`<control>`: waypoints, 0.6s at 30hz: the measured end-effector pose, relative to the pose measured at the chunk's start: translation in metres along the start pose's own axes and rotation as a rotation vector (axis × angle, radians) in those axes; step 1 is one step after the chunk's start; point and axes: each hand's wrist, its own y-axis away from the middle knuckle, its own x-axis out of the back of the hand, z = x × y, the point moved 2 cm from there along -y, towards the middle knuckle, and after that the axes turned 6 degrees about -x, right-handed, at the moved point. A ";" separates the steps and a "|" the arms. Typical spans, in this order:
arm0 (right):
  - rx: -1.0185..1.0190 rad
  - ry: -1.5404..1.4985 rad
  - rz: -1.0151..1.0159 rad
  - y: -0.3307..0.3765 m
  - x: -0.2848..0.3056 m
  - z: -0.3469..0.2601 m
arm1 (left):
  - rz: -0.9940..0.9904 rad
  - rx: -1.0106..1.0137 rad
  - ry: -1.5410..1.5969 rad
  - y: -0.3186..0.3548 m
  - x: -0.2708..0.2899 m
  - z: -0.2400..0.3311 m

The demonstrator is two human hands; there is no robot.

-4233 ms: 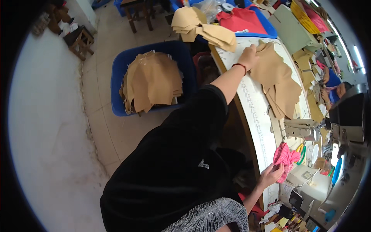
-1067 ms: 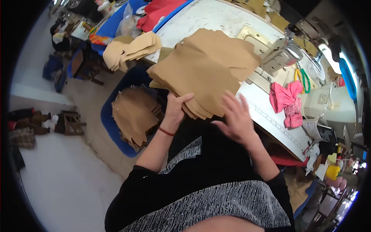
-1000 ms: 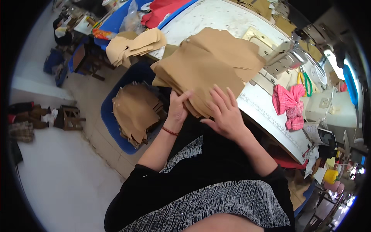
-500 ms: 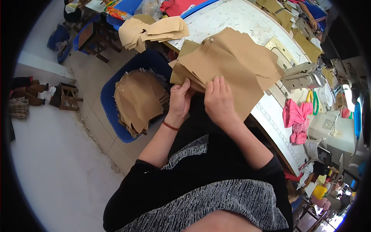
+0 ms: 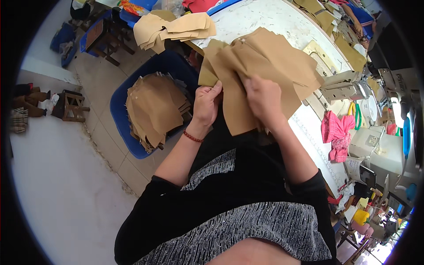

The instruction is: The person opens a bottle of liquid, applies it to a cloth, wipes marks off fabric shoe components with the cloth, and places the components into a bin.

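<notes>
Several tan cut fabric pieces [image 5: 282,57] lie in a stack over the table's near edge, partly overhanging my lap. My left hand [image 5: 206,104] pinches the edge of an olive-coloured piece [image 5: 210,73] at the stack's left side, thumb on top. My right hand [image 5: 265,98], slightly blurred, has its fingers curled on a tan fabric piece [image 5: 238,108] that droops toward my lap between both hands. How many layers it grips is hidden. The blue bin [image 5: 119,112] to my left holds another pile of tan fabric pieces [image 5: 154,101].
A sewing machine [image 5: 344,88] stands right of the stack on the white table [image 5: 260,15]. A pink checked cloth [image 5: 338,134] and green-handled scissors [image 5: 358,115] lie nearby. More light tan pieces [image 5: 176,28] overhang the far left table edge. Another person's arm [image 5: 353,22] shows at far right.
My right hand has gone from lying flat on the stack to curled fingers on a tan piece. That piece now hangs lower, and more of the olive piece shows beside my left hand.
</notes>
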 end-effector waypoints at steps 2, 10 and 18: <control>-0.017 -0.087 0.094 -0.008 0.001 0.022 | 0.110 0.106 0.127 0.003 -0.007 0.006; -0.269 -0.727 0.022 -0.026 0.020 0.056 | 0.142 0.028 -0.049 -0.004 -0.012 0.004; -0.046 -0.034 -0.048 -0.011 0.018 -0.009 | 0.115 0.053 0.030 -0.007 -0.033 0.003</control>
